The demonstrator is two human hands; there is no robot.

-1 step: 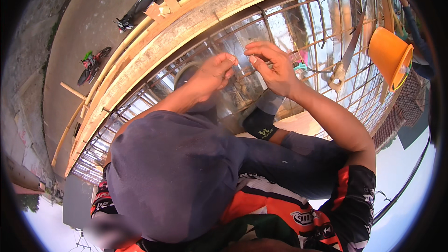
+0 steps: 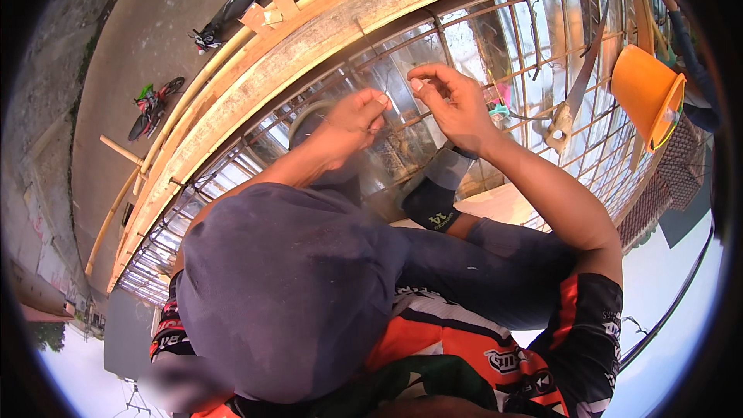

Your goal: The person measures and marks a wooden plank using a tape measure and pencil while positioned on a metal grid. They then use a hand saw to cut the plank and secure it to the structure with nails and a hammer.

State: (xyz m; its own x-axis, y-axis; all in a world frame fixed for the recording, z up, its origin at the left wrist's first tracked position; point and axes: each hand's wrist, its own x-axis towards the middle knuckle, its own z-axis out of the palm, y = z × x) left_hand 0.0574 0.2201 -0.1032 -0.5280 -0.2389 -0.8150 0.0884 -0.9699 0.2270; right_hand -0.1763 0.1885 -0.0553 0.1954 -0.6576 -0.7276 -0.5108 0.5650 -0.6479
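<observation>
My left hand is closed, thumb and forefinger pressed together over the grid of thin steel bars. Whatever it pinches, if anything, is too small to make out. Just to its right, a short gap away, my right hand has its forefinger bent round to the thumb in a pinch. Nothing I can name shows between those fingertips. Below both hands are shiny sheeting and my dark boot. A small turquoise and pink object lies to the right of my right hand.
A handsaw with a wooden handle lies on the bars, and an orange bucket stands at the right. A long timber edge and bamboo poles run along the far side. Motorbikes stand below; another person's arm shows at far right.
My right hand's fingers have drawn in, the forefinger curling closer to the thumb. My left hand stays almost in place.
</observation>
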